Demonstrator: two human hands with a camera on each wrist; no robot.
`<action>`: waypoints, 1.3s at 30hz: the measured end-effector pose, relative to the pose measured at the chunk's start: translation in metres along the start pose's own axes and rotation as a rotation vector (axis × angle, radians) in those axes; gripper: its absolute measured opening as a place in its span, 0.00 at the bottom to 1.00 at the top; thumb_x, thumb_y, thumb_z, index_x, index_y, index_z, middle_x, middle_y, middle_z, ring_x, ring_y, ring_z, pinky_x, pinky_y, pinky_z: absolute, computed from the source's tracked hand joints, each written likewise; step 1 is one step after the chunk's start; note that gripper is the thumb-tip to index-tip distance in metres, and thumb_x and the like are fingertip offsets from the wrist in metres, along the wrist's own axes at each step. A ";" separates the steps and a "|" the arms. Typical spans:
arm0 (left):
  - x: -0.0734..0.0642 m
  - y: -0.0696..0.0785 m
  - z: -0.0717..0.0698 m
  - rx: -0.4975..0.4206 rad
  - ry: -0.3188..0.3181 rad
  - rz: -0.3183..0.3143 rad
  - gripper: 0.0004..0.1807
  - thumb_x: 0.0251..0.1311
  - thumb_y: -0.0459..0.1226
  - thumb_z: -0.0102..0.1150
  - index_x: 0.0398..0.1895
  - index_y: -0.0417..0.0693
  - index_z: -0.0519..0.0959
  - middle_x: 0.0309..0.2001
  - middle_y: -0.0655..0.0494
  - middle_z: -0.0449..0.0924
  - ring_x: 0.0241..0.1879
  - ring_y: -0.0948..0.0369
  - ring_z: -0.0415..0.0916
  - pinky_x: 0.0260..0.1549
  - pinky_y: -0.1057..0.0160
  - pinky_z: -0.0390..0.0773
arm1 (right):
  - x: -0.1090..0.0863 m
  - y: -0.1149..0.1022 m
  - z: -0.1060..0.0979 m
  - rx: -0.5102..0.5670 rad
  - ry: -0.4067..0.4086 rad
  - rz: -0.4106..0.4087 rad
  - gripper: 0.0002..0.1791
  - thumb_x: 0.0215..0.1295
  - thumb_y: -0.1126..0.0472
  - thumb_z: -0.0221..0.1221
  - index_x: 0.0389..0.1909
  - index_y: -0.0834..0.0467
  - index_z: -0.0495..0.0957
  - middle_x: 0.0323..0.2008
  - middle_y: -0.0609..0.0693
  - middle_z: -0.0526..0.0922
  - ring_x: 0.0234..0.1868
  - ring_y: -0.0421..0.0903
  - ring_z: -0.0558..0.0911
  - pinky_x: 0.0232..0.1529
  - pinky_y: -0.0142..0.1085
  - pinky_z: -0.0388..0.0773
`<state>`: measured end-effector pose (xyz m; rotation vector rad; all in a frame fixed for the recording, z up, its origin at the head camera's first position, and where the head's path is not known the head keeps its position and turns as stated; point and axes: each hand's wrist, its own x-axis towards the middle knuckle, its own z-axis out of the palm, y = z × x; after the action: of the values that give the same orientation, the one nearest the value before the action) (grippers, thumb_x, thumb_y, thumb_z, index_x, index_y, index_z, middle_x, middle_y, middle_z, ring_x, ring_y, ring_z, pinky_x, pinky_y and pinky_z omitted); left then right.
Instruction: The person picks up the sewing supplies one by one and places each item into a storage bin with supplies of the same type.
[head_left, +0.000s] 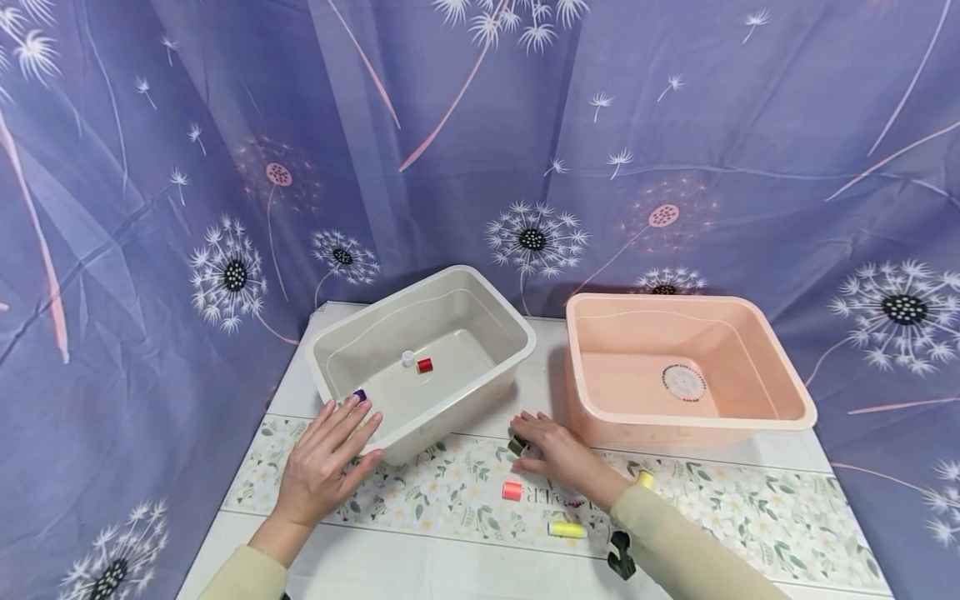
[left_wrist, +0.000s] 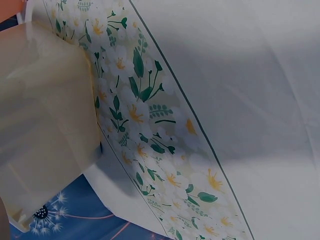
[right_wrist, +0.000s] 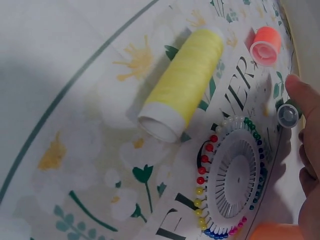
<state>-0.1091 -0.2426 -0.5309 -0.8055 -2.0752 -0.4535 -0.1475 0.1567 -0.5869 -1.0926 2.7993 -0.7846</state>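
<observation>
My right hand [head_left: 558,454] is over the table between the two bins. Thumb and fingers pinch a dark green thread spool [head_left: 517,444], whose clear end [right_wrist: 288,115] shows in the right wrist view. A coral thread spool [head_left: 512,491] lies just nearer, and a yellow thread spool [head_left: 566,529] lies on its side. A wheel of colored ball-head pins [right_wrist: 237,175] rests below the right wrist. My left hand [head_left: 330,450] spreads its fingers at the near left rim of the grey bin [head_left: 480,398]. A purple spool [head_left: 361,395] shows just past its fingertips.
Inside the grey bin lie a red spool [head_left: 425,365] and a white spool [head_left: 408,358]. The pink bin [head_left: 690,422] at right holds another pin wheel [head_left: 684,382]. Another yellow spool [head_left: 646,479] is partly hidden by the right sleeve. A purple curtain [head_left: 450,208] hangs behind.
</observation>
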 end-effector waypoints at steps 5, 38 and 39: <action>0.000 0.000 0.000 -0.001 0.001 0.002 0.29 0.80 0.58 0.51 0.57 0.44 0.89 0.58 0.42 0.87 0.63 0.46 0.83 0.74 0.46 0.73 | -0.001 0.001 0.002 -0.007 -0.012 0.022 0.35 0.65 0.56 0.75 0.67 0.69 0.78 0.67 0.66 0.80 0.71 0.64 0.78 0.77 0.59 0.68; 0.001 0.003 -0.001 -0.007 -0.006 -0.014 0.30 0.80 0.58 0.51 0.56 0.44 0.89 0.58 0.42 0.87 0.61 0.43 0.84 0.74 0.45 0.74 | -0.002 0.007 0.015 -0.090 0.031 -0.058 0.23 0.68 0.66 0.70 0.63 0.67 0.82 0.61 0.62 0.86 0.64 0.62 0.84 0.70 0.57 0.78; 0.001 0.003 -0.001 -0.007 -0.005 -0.014 0.30 0.80 0.58 0.51 0.57 0.44 0.89 0.59 0.42 0.87 0.61 0.44 0.84 0.74 0.46 0.73 | -0.002 0.007 0.015 -0.089 0.028 -0.056 0.22 0.69 0.66 0.69 0.63 0.67 0.82 0.61 0.62 0.86 0.64 0.62 0.84 0.70 0.57 0.78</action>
<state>-0.1063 -0.2405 -0.5297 -0.7977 -2.0862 -0.4673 -0.1474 0.1557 -0.6038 -1.1878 2.8641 -0.6914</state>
